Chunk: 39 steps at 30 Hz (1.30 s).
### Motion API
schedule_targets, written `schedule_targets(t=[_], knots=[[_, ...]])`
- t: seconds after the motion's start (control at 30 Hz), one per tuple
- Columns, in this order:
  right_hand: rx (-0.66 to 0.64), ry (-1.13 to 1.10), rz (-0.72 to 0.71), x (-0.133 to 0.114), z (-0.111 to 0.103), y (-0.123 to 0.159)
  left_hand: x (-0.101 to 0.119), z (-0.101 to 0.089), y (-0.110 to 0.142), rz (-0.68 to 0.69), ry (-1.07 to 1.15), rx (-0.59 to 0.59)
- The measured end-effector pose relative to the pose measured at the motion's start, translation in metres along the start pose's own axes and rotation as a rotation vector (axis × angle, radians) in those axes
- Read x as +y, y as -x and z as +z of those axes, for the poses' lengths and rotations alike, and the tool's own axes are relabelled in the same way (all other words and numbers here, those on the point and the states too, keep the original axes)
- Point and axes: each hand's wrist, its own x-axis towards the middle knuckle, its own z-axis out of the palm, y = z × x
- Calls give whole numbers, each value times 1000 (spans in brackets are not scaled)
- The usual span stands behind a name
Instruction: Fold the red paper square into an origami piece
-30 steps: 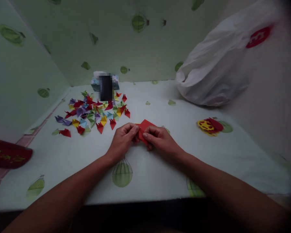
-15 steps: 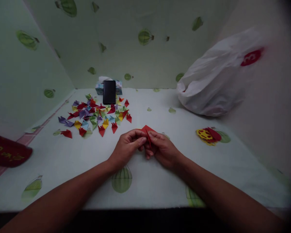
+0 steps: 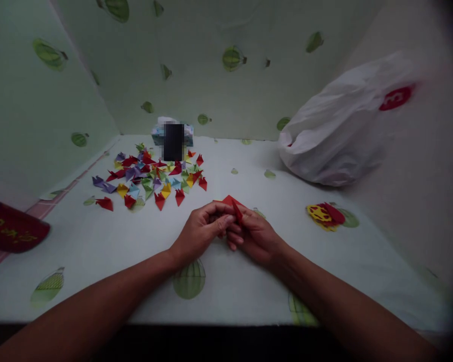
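Left hand (image 3: 200, 229) curls against right hand (image 3: 259, 235), which pinches red paper (image 3: 237, 211); left's grip unclear.

A bag (image 3: 332, 136) is sitting at the right; a phone (image 3: 173, 143), it seems, is standing before a tissue box (image 3: 189, 136).

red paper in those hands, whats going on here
A person's right hand holds folded red paper, with the left hand right up beside it. Many small folded paper pieces in several colours lie loose on the table, ahead and to the left. A white plastic bag sits to the right.
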Motion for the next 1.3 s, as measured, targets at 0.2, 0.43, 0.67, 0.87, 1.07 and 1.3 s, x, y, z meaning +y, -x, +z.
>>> schedule_targets(t=[0.2,0.43,0.67,0.87,1.07,1.3], knots=[[-66,-35,45,2,0,0,1,5,3,-4,63,-1],[13,63,5,6,3,-1,0,5,4,106,-198,40],[20,125,-44,7,3,0,0,1,5,383,-478,135],[60,251,-119,9,4,2,4,2,8,652,-616,133],[87,398,-350,1,4,5,2,-2,6,791,-813,197],[69,735,-552,-13,6,12,0,-7,5,825,-917,184]])
